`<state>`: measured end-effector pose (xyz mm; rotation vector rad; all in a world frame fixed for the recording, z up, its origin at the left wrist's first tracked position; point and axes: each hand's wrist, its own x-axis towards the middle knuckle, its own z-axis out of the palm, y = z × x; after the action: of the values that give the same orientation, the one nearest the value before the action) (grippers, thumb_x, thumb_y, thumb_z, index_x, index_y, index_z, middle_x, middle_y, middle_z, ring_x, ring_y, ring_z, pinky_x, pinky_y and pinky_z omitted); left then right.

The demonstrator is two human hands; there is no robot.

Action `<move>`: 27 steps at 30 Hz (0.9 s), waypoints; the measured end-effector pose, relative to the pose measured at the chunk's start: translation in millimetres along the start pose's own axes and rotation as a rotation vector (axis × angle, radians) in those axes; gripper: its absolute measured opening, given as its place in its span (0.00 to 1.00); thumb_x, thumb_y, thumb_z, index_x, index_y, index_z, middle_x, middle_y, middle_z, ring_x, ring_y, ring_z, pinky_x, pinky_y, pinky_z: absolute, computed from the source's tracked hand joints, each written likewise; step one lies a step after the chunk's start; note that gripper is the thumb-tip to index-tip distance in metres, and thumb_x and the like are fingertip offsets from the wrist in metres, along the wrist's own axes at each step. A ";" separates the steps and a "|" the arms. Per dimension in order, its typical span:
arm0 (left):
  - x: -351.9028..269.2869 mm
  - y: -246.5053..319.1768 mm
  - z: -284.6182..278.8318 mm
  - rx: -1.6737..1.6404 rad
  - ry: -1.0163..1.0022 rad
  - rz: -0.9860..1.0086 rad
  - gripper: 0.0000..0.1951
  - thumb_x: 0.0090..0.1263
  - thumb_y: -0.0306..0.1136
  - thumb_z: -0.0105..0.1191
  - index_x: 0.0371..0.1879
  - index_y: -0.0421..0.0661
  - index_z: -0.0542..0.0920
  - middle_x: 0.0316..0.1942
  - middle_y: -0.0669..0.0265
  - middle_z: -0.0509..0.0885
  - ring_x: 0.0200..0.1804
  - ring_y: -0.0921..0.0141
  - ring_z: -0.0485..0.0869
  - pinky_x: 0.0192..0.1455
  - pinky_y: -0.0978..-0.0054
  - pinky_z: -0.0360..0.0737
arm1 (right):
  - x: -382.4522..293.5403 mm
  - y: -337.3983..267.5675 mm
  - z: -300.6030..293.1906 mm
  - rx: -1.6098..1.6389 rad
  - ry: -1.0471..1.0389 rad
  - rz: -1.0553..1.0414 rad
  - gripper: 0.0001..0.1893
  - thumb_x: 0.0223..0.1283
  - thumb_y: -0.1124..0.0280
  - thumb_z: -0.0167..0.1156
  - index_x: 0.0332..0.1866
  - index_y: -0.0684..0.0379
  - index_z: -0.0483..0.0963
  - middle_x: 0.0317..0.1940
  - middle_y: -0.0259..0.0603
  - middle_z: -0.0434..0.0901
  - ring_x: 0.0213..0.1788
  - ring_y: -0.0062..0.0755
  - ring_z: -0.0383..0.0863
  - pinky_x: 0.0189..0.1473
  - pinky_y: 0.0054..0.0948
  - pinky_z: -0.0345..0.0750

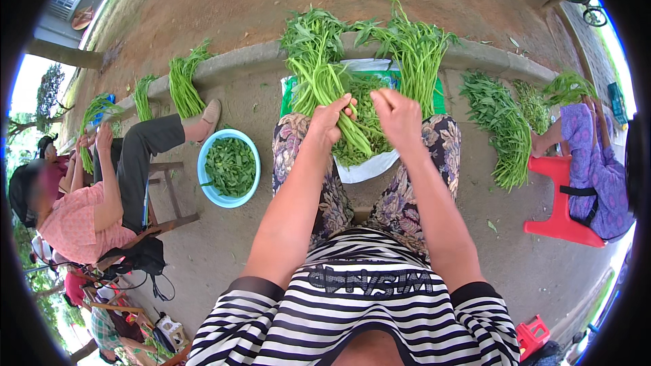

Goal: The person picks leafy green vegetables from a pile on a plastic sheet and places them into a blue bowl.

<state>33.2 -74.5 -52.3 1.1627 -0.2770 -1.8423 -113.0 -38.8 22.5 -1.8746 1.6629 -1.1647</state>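
Observation:
My left hand is closed around a bunch of long-stemmed leafy greens, which look like water spinach. Their pale cut ends point toward me. Just right of it, my right hand is blurred, with thumb and fingers drawn together; whether something thin is pinched there I cannot make out. Below both hands, loose leaves and stem bits lie piled on a white and green plastic sack between my knees. Two large bundles of greens lean on the concrete kerb, one far left and one far right.
A blue basin of picked leaves stands left of my knee. Seated people are on the left and right, holding greens. More greens lie on the ground at right, near a red plastic stool. The kerb runs across ahead.

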 end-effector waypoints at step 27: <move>-15.4 -1.2 4.8 0.099 -0.161 -0.046 0.08 0.59 0.29 0.59 0.36 0.41 0.78 0.28 0.67 0.80 0.21 0.80 0.73 0.24 0.80 0.75 | -19.4 70.8 30.1 0.491 -0.639 0.404 0.15 0.58 0.61 0.53 0.23 0.62 0.73 0.16 0.27 0.68 0.19 0.17 0.63 0.23 0.24 0.62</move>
<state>30.9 -62.9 -41.2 1.0970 -0.4409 -1.9849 -133.7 -44.0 -54.0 -1.3206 1.1774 -0.6289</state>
